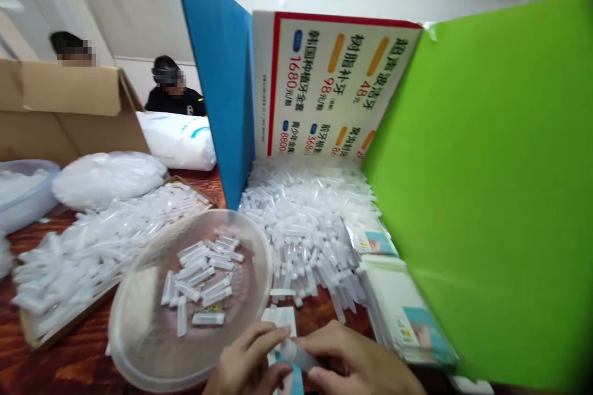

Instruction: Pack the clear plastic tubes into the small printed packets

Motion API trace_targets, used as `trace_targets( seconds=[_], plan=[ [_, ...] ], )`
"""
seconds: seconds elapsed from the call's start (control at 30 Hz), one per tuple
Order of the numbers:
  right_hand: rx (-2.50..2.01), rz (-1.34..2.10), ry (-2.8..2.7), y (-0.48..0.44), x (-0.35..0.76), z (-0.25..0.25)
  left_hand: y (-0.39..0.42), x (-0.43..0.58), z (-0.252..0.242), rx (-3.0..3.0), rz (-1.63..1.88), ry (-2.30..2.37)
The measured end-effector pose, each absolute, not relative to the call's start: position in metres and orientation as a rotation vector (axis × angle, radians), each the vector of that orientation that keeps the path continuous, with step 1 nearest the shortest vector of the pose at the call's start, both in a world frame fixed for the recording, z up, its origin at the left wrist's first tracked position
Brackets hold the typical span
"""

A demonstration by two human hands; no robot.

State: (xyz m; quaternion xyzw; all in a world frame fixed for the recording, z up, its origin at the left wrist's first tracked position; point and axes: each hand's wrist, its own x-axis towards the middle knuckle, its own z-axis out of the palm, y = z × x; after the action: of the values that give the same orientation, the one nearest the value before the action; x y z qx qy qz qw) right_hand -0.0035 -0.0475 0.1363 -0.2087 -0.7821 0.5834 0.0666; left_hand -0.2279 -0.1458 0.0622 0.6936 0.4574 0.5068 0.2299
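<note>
A small translucent plastic tube (303, 358) lies between my two hands at the bottom of the view. The fingertips of my left hand (250, 358) pinch its whitish end, while my right hand (354, 361) is closed around the tube's body. Beneath them a white and teal printed packet (280, 319) rests on the table, partly covered by my fingers. To the left, a shallow clear plastic basin (139, 358) holds several capped tubes (194, 271). Beyond my hands spreads a large pile of similar tubes (306, 222).
Flat printed packets (393, 302) are stacked beside a green panel (491, 197). A price board (333, 86) and blue panel (222, 74) stand behind. Leftward are a cardboard tray (69, 340) of tubes, a plastic bag (109, 179) and a carton (69, 89). Two people are farther back.
</note>
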Motion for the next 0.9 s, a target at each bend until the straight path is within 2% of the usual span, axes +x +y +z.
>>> trace_targets(
  seconds=[0.13, 0.23, 0.43, 0.77, 0.9],
  plan=[
    [-0.879, 1.942, -1.799, -0.074, 0.04, 0.095, -0.124, -0.201, 0.073, 1.842, 1.269, 1.221],
    [-0.931, 1.946, -1.462, -0.095, 0.062, 0.067, -0.127, -0.184, 0.065, 1.727, 1.18, 1.226],
    [-1.067, 1.833, -1.382, -0.11, 0.063, 0.053, -0.131, -0.166, 0.042, 1.709, 1.128, 1.149],
    [-1.218, 1.543, -1.43, -0.092, 0.03, 0.047, -0.129, -0.172, 0.036, 2.086, 1.352, 1.124],
    [-1.18, 1.603, -1.098, -0.086, 0.0, 0.038, -0.135, -0.172, 0.029, 2.168, 1.371, 1.156]
  ],
)
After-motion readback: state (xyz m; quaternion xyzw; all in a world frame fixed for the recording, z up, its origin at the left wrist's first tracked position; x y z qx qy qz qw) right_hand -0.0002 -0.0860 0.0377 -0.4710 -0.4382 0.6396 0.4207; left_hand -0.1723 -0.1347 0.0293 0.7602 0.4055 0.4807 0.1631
